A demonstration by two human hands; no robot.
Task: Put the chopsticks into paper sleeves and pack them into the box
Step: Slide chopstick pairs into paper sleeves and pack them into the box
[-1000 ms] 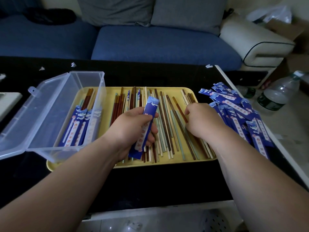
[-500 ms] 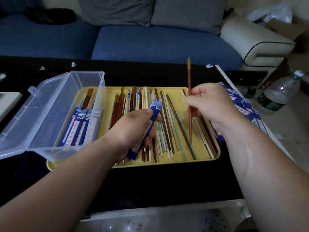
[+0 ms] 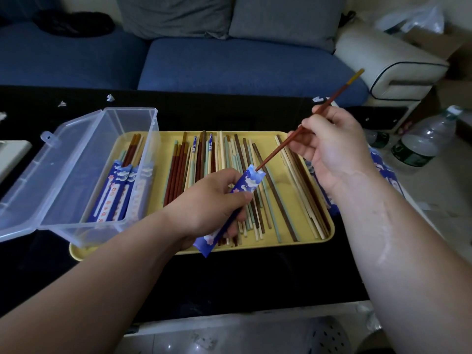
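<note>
Your left hand [image 3: 212, 200] grips the paper sleeve [image 3: 249, 182] low over the loose chopsticks [image 3: 229, 159] covering the yellow tray [image 3: 281, 245]; little room shows beneath. Left of that grip the clear box [image 3: 76, 231] stands walls up and open on top, its lid [image 3: 38, 180] thrown outward. Your right hand [image 3: 332, 146] pinches the red chopstick [image 3: 281, 146] higher, with open air between the grips. Right of it, spare sleeves [image 3: 383, 167] crowd the tray's edge. Nearer you lies dark table [image 3: 229, 277].

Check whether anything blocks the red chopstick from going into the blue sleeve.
Nothing visible. The tip of the red chopstick is at the open mouth of the blue sleeve; the left hand grips it below that opening.
</note>
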